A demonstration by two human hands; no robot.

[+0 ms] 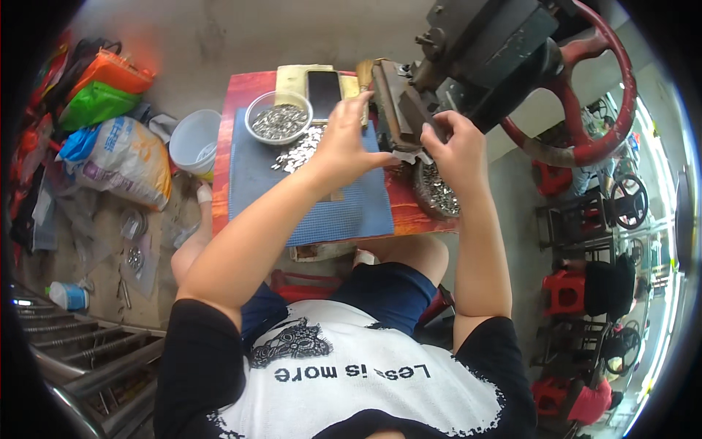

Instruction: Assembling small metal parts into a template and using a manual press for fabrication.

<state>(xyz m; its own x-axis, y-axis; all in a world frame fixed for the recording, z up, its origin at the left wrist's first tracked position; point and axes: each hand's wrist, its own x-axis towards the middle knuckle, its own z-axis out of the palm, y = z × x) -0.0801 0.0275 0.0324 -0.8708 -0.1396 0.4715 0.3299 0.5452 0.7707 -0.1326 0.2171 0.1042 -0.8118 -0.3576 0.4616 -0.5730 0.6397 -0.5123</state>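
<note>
The step in hand appears to be manual positioning at the bed of a hand-operated press point(497, 53). The right hand point(463, 150) pinches one end of a dark rectangular bar point(420, 111) between thumb and fingers; the bar sits at the press bed, and whether it is loose or attached cannot be told. The left hand point(341, 143) is spread, thumb well apart from the fingers, with nothing visibly gripped, beside a bristle brush point(364, 73). The next move calls for a firm fingertip hold and clearance from the press head.

Materials: flat, bright metal pieces point(295, 155) lie heaped on a ribbed blue mat point(314, 216). A translucent round tub point(251, 126) contains similar small parts; a second tub point(433, 210) stands below the right hand. The handwheel point(627, 73) is worn, red-painted and round-rimmed.
</note>
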